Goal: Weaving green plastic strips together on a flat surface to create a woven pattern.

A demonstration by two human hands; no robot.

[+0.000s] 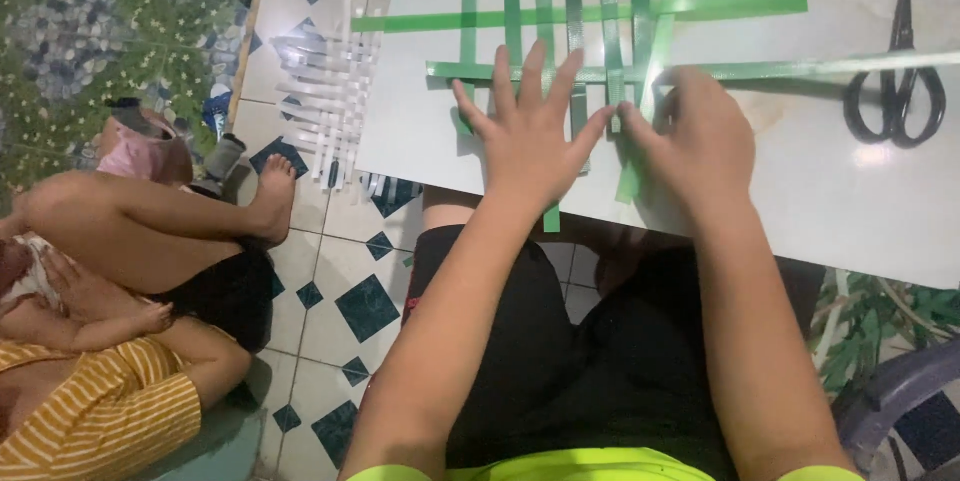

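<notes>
Where the tiled floor (330,271) shows at far left, another person sits with bare legs (150,216) drawn up, apart from the work; just beside the bench's left edge a white woven mat (335,101) lies on the floor; on the white bench (800,191) a lattice of green strips (560,16) lies flat, its loose ends running past the near edge. Left hand (525,141): fingers released and splayed, palm pressing the crossings down. Right hand (695,136): fingers curled on an upright green strip near the lowest crosswise band; whether they pinch it or merely press it cannot be told. Black scissors (897,81): lying closed at far right, well apart from both hands. Handling, as judged: the strips appear thin, light, glossy and springy, hence likely to slide and lift at crossings; hold is best taken flat over the crossings, with a free end pinched near the weave.
</notes>
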